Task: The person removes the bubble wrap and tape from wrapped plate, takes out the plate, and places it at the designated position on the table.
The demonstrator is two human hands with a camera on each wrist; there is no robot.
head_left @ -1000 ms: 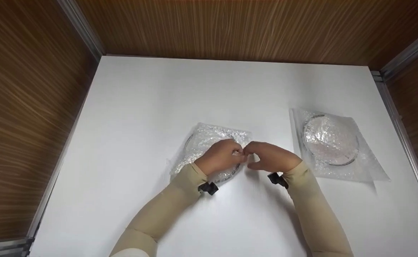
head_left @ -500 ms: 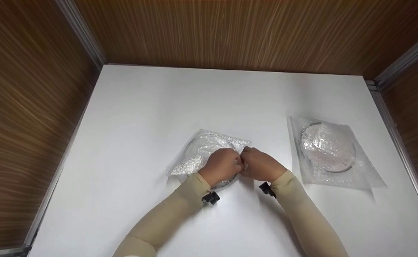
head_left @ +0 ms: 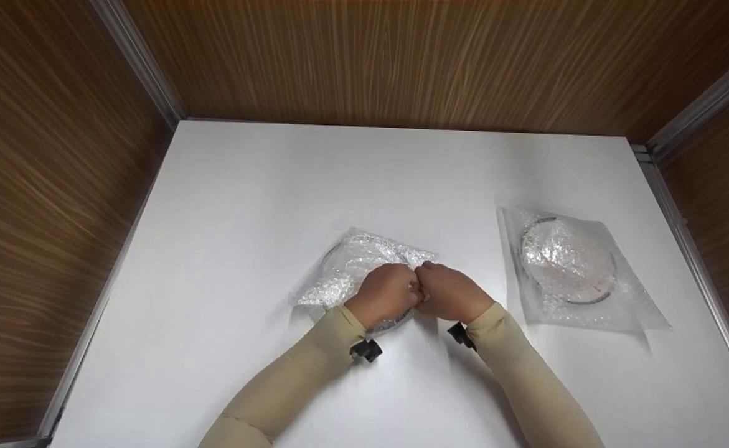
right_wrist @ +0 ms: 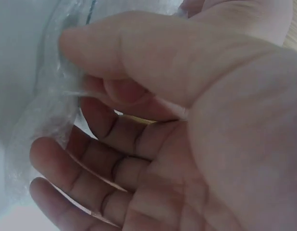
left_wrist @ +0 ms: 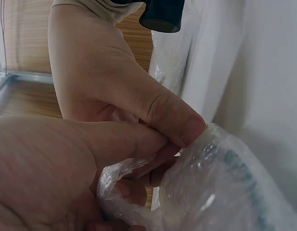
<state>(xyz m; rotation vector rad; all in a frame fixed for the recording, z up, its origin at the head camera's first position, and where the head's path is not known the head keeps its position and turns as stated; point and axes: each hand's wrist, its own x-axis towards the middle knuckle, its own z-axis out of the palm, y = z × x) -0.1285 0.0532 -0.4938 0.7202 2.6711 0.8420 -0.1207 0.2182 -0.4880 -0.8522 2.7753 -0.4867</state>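
Observation:
A round, plate-like thing with a dark, broken rim line lies flat inside clear bubble wrap [head_left: 345, 267], mid-table in the head view. Over its right side, my left hand [head_left: 384, 297] pinches the wrap's edge; a gathered fold of plastic shows among its fingers in the left wrist view. My right hand [head_left: 454, 294] meets it there, fingertips against fingertips. In the right wrist view, the right thumb and forefinger pinch the bubble wrap [right_wrist: 47, 115], while the other fingers curl loosely below. The hands cover the exact spot where they hold the plastic.
A second bubble-wrapped round thing [head_left: 569, 264] lies to the right on the white table [head_left: 246, 186]. Wood-grain panels [head_left: 389, 62] with metal edge rails enclose the back and both sides. A small black device [head_left: 366, 350] is strapped at each wrist.
The right hand has come left against the left hand, and its fingers have closed from a more spread pose. The whole scene sits lower in view. The second package stays put.

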